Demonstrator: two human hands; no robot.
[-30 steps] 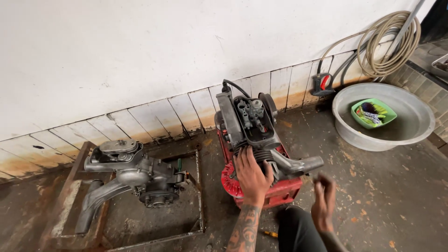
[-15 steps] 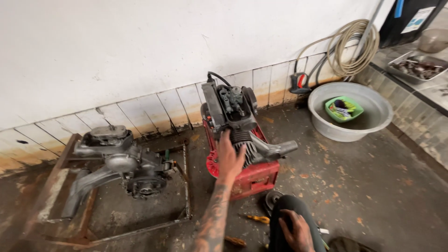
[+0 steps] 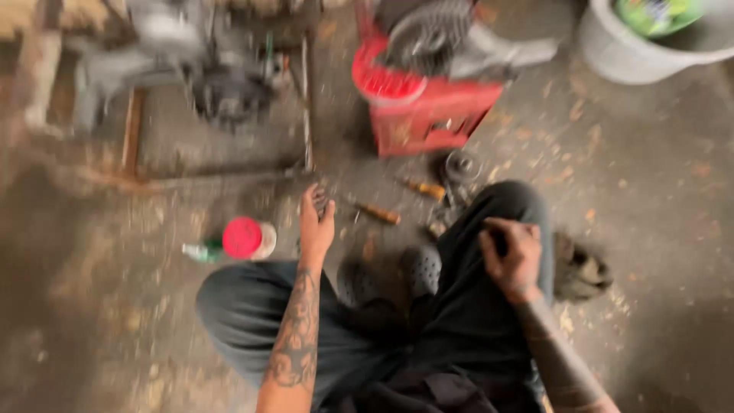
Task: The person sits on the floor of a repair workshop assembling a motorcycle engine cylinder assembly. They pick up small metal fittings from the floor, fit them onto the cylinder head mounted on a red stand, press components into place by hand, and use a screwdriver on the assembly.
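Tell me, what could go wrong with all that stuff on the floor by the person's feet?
The left hand reaches down near loose tools lying beside the dark shoes; a foot could step or slip on them. The red-capped can close to the knee could get knocked over. The view is blurred, so the hand might miss what it reaches for.

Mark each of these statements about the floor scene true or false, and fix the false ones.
1. The left hand reaches out over the floor near the screwdrivers. True.
2. The right hand grips the red engine base. False: it rests on the person's dark-trousered knee.
3. A red-capped container lies left of the left hand. True.
4. The red engine base lies inside the white basin. False: it stands on the floor beside the white round basin.
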